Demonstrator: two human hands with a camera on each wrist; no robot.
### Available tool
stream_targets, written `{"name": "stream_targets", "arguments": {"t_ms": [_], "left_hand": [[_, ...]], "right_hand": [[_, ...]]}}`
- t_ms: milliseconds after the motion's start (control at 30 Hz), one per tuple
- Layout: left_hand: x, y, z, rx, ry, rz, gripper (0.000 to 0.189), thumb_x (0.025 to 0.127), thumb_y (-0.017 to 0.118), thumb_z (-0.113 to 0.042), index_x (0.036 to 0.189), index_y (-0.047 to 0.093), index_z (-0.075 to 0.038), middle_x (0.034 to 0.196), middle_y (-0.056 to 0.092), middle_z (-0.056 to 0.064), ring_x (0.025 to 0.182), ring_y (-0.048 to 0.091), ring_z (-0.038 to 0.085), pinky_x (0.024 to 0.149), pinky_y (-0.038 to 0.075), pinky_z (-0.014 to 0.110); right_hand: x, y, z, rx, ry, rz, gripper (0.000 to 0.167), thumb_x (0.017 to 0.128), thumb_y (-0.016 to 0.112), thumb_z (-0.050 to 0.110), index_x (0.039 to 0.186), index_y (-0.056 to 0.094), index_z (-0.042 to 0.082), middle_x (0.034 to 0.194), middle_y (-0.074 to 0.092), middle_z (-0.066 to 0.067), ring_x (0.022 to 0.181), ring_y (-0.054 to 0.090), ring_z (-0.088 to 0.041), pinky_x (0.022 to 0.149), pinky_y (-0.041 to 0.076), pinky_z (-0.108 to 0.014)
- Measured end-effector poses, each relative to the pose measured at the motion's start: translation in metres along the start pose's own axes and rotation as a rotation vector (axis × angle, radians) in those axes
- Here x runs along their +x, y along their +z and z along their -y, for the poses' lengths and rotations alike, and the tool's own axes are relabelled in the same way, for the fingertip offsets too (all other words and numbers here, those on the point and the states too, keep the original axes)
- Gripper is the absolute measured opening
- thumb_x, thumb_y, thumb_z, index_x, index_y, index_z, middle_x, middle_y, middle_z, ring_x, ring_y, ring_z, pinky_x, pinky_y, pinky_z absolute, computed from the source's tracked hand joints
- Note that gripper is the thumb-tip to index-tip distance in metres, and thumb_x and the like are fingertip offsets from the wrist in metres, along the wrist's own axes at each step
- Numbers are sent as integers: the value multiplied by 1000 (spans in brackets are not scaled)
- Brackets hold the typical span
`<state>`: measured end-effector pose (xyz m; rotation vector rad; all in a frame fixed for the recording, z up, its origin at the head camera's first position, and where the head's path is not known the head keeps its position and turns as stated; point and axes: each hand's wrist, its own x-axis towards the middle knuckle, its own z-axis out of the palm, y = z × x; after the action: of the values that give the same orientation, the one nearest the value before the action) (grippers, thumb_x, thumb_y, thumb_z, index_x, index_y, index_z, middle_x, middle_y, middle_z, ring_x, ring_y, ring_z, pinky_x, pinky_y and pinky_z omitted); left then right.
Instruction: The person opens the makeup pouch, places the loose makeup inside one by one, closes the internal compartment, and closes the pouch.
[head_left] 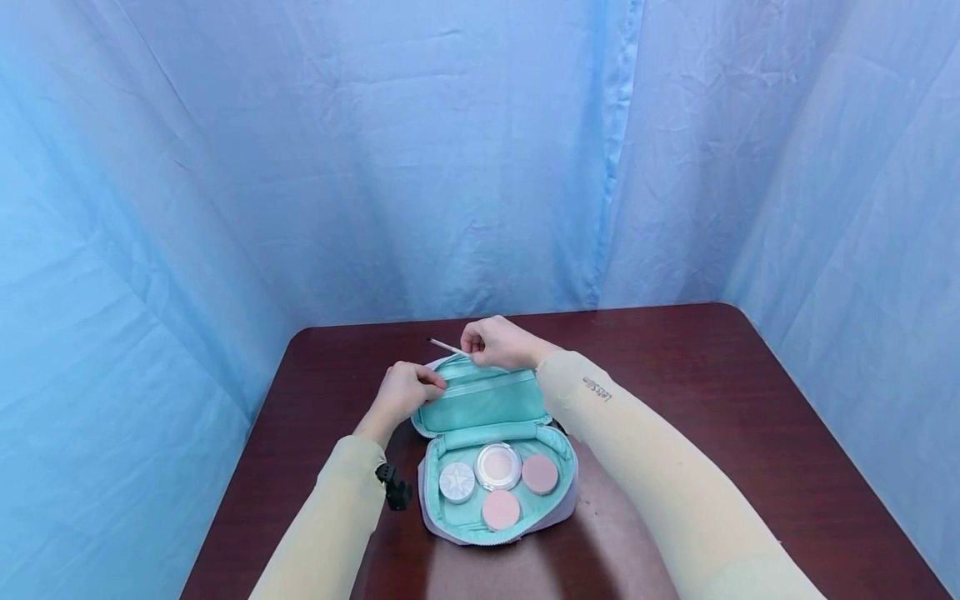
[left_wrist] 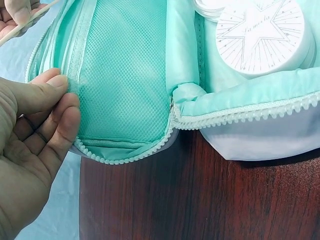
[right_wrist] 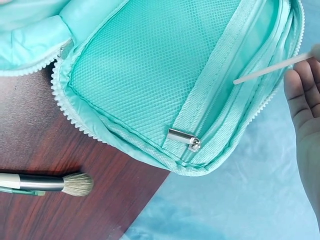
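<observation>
My right hand (head_left: 498,342) pinches a thin, pale-handled makeup brush (head_left: 447,346) with a dark tip, above the far edge of the bag's raised lid. In the right wrist view the handle's end (right_wrist: 250,76) slants over the opened zip pocket. With thumb and fingers, my left hand (left_wrist: 35,122) pinches the edge of the mesh pocket (left_wrist: 125,65) inside that lid. The mint-lined cosmetic bag (head_left: 491,392) lies unzipped. Inside its base are a white star-printed round case (head_left: 457,482), a clear-rimmed compact (head_left: 498,466) and two pink round cases (head_left: 500,510).
A fluffy makeup brush (right_wrist: 77,184) and a slim green-handled tool (right_wrist: 22,191) lie on the dark wooden table (head_left: 337,350), beside the bag. A metal zip pull (right_wrist: 184,136) sits at the pocket's end. Blue curtains (head_left: 450,167) enclose the table's back and sides.
</observation>
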<state>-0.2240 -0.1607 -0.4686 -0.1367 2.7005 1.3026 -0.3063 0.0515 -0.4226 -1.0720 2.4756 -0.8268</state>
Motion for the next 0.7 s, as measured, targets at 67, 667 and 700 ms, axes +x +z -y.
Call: {"name": "stream_targets", "arguments": {"t_ms": [67, 667, 700], "left_hand": [[0, 0, 0, -1, 5, 1, 9, 89, 74, -5, 88, 81, -10, 80, 71, 5, 69, 59, 21, 62, 50, 30], [-1, -1, 2, -14, 3, 13, 9, 90, 75, -6, 88, 81, -11, 85, 72, 5, 74, 60, 22, 65, 52, 31], [-1, -1, 2, -13, 5, 12, 9, 90, 75, -6, 88, 81, -11, 86, 72, 5, 74, 60, 22, 65, 52, 31]], "right_hand": [[0, 1, -1, -1, 5, -5, 10, 97, 61, 4, 99, 67, 12, 89, 64, 0, 79, 58, -16, 74, 51, -30], [-6, 6, -13, -78, 28, -13, 14, 96, 62, 2, 95, 67, 15, 84, 61, 1, 75, 55, -14, 71, 48, -28], [-7, 6, -13, -87, 28, -13, 13, 96, 62, 2, 95, 67, 14, 84, 61, 1, 76, 55, -14, 71, 48, -28]]}}
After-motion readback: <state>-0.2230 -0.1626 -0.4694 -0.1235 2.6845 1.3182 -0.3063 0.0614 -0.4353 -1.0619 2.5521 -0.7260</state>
